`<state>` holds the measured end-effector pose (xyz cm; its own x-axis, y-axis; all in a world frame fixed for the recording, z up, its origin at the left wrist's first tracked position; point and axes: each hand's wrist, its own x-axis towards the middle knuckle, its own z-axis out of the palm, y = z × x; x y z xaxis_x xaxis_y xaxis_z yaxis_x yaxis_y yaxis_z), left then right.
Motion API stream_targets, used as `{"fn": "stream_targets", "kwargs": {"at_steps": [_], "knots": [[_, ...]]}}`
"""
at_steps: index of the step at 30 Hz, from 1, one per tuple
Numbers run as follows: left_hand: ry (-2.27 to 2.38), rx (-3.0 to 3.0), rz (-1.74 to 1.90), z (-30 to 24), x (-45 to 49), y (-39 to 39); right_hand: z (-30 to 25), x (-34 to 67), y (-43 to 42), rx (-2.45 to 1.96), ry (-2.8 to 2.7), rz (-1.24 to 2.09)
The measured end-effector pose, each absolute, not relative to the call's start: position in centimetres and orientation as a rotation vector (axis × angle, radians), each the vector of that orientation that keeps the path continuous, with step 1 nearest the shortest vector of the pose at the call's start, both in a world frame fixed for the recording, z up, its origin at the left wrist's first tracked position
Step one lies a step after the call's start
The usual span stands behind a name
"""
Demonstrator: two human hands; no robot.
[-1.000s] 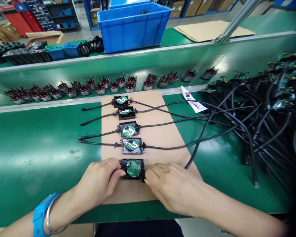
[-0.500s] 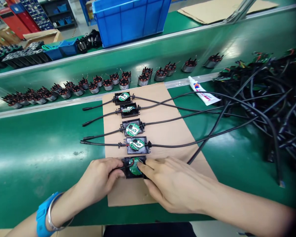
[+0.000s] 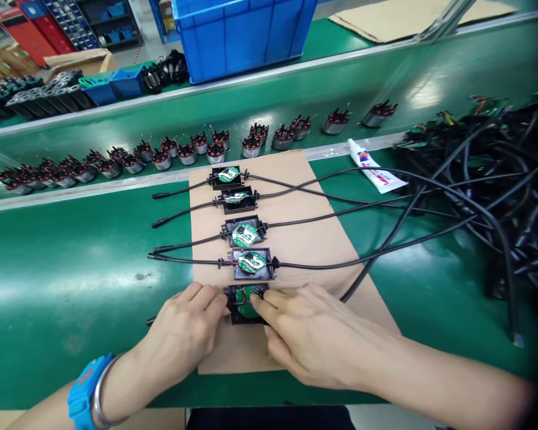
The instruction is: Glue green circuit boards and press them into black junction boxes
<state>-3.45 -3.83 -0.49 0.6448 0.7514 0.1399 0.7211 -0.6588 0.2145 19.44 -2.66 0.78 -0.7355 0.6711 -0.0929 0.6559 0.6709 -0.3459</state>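
A small black box (image 3: 241, 312) with a round green circuit board (image 3: 244, 303) inside lies near the front of a brown cardboard sheet (image 3: 305, 239). My left hand (image 3: 186, 331) grips the box's left side with curled fingers. My right hand (image 3: 307, 334) holds the right side, its forefinger pressing on the green board. A black cable (image 3: 363, 272) runs from the box off to the right. Behind it lie several more open boxes with boards (image 3: 252, 263), each with cables out both sides.
A white glue tube (image 3: 373, 171) lies right of the cardboard. A big tangle of black cables (image 3: 488, 179) fills the right. Rows of copper-wound motor cores (image 3: 161, 156) stand on the green belt behind. A blue crate (image 3: 244, 33) stands at the back.
My right forefinger has moved from the box's right edge onto the green board. My left hand has stayed on the left side. The view has shifted slightly.
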Motion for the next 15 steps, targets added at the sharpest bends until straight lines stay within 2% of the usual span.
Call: {"fn": "stream_targets", "kwargs": {"at_steps": [5,12,15], "knots": [[1.169,2.802,0.43,-0.7,-3.8,-4.3,0.3,19.6,-2.9,-1.146,-2.804,0.579],[1.088,3.071,-0.088,0.0,-2.0,-4.2,0.6,19.4,-2.7,-1.16,-2.778,0.681],[1.091,3.046,-0.14,0.6,-1.9,-3.7,0.8,19.4,-2.8,-1.201,-2.774,0.73]]}}
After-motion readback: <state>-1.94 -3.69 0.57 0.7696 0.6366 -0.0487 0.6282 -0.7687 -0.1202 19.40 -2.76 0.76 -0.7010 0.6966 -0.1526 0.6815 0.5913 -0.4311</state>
